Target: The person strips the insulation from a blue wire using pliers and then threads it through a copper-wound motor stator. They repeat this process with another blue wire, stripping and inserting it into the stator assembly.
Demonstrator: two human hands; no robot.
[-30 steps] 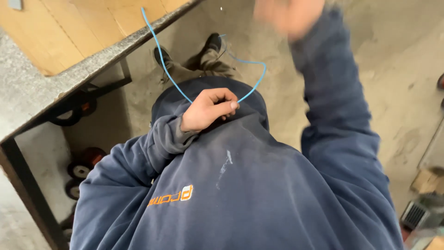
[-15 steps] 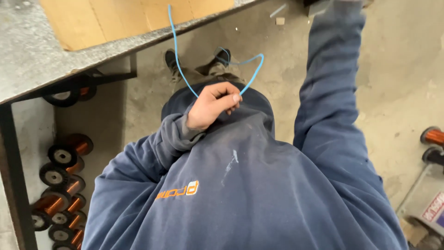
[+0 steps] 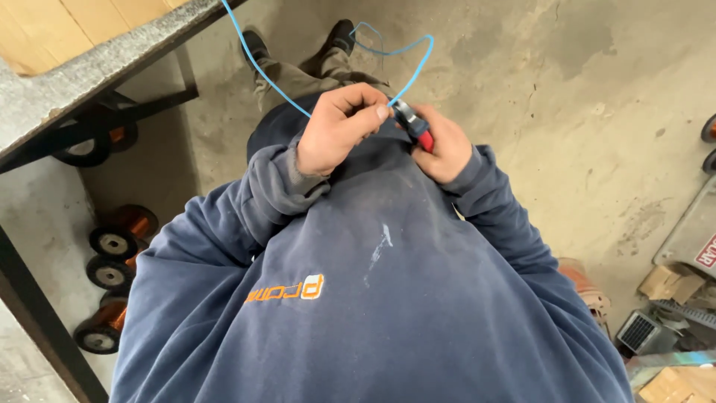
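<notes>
Right hand [image 3: 447,149] came down since earlier, fist closed on red-handled tool [image 3: 415,127] | left hand [image 3: 339,127] pinches blue wire [image 3: 261,71] | wire light, springy, slick: you'd grip near the tool.

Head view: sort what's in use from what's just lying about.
In use:
- blue wire, pinched in the left hand
- red-handled tool, gripped in the right hand

Lying about:
- copper wire spools under the bench
- cardboard pieces on the floor
</notes>
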